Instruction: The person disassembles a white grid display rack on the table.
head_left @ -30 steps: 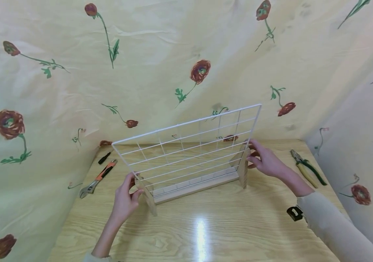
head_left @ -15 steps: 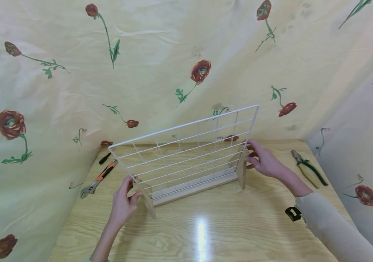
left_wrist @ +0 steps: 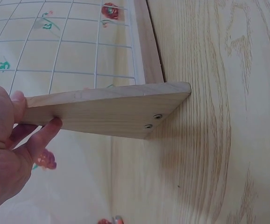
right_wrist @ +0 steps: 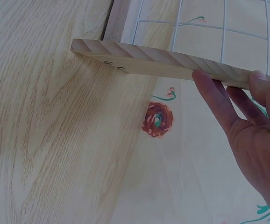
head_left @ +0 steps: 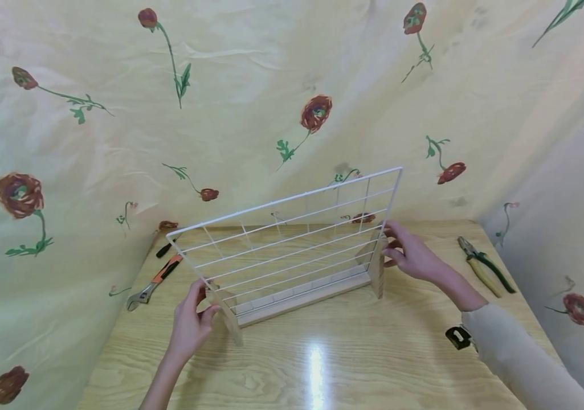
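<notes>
So — left hand (head_left: 191, 322), right hand (head_left: 412, 255) at rack (head_left: 304, 299) edges — tabletop (head_left: 266, 367) room nearside.

L hand (left_wrist: 6, 151) pinches wd panel (left_wrist: 102, 109) w/ 2 screws (left_wrist: 158, 116), wht wire grid (left_wrist: 98, 43) beyond.

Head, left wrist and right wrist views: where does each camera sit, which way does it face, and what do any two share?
Head: on the person's head, facing forward and down at the rack; left hand, right hand and both forearms show.
Left wrist: on that wrist, facing the left panel; only the left hand shows.
Right wrist: on that wrist, facing the right panel; only the right hand shows.
Shared: both wrist views show the white grid and the table.
</notes>
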The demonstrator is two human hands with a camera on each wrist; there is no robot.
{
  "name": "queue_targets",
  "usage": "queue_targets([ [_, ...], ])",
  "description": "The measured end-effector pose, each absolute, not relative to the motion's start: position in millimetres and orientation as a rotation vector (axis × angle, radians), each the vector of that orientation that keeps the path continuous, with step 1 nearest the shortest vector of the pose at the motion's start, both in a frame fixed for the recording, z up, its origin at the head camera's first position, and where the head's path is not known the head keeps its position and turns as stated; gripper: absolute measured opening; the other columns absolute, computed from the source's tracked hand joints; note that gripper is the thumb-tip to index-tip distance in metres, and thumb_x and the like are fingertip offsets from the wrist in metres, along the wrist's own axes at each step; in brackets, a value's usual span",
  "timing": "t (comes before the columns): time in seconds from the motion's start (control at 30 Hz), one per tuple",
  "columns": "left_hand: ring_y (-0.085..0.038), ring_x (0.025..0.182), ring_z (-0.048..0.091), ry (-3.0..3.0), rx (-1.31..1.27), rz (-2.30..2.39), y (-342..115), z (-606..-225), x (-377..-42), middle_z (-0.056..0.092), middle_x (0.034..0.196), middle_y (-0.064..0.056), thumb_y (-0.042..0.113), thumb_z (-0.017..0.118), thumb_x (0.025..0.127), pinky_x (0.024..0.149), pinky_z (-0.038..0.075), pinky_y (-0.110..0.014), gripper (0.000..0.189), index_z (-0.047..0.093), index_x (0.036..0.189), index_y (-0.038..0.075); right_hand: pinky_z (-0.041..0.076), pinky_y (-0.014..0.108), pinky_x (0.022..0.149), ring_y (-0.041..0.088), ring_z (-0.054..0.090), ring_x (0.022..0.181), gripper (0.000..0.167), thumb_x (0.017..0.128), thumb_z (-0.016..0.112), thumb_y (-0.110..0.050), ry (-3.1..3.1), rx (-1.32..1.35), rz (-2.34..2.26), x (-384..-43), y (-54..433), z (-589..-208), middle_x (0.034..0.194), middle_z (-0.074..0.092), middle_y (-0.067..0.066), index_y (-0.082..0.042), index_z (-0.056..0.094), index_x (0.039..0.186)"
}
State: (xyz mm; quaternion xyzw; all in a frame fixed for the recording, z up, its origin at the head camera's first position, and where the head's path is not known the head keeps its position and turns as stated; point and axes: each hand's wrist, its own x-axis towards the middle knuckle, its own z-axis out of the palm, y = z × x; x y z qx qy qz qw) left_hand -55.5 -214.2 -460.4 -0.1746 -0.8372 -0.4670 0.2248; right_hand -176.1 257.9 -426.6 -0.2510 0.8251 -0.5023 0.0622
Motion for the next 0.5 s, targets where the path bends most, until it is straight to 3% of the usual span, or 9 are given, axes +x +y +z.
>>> queue_targets([
  [0.2,-0.050,0.100,0.065,-2.328,-0.461,-1.256,-215.4,-458.9,-52.1,0.064,0.105,-0.023,-0.018,0.074,0.076,0.066,0.060,-0.045,0.055,0.053,0.125,-0.003,0.062,0.039,0.068,0.052,0.061,0.097,0.049,0.093,0.048,0.023,2.497,-0.805,-1.526,-177.0,257.1,-429.7,0.125,0.049,0.041,0.007,0.034,0.137],
  [0.5,-0.050,0.102,0.064,-2.357,-0.426,-1.246,-217.9,-457.1,-47.5,0.064,0.105,-0.024,-0.028,0.072,0.071,0.068,0.060,-0.043,0.061,0.052,0.124,-0.006,0.062,0.038,0.069,0.051,0.062,0.098,0.051,0.094,0.049,0.021,2.500,-0.828,-1.503,-175.4,253.1,-427.4,0.126,0.050,0.039,0.004,0.035,0.140],
])
